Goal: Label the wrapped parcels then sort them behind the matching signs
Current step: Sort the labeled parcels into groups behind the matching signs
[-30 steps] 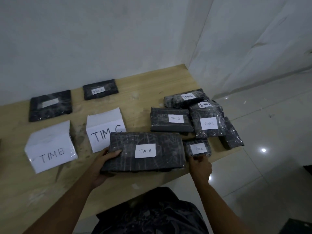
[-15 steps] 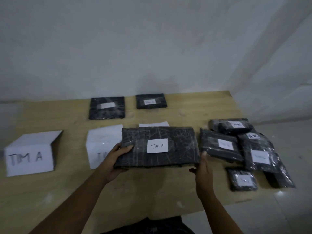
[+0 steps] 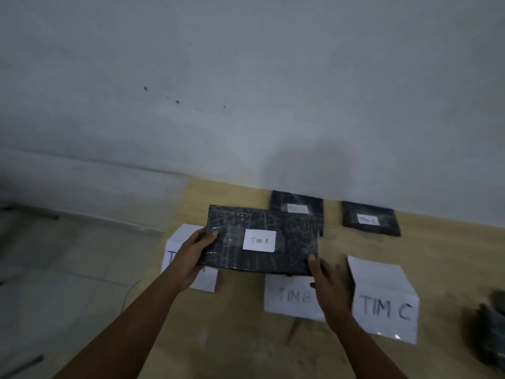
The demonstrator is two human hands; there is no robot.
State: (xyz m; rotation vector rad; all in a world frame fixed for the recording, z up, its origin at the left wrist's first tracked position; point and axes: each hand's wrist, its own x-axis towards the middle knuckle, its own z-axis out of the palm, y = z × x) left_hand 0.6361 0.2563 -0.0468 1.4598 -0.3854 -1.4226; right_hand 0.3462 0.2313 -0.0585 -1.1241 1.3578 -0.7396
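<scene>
Black wrapped parcel (image 3: 273,255), tagged TIM A, held level over the tabletop (image 3: 246,337), left hand (image 3: 195,250) and right hand (image 3: 325,274) each gripping a short end, tag (image 3: 259,240) up for reading; it hangs above the half-covered leftmost sign (image 3: 181,233), likely bound for behind it.

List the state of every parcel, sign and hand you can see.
Tim A parcel: labelled, held up, not yet set down.
Left hand: grips the parcel's left end.
Right hand: holds its right near corner.
Leftmost sign: standing, partly hidden by the left hand.
TIM B sign: standing, partly hidden by the right hand.
TIM C sign: standing.
Parcel behind TIM B sign: labelled, lying flat.
Parcel behind TIM C sign: labelled, lying flat.
</scene>
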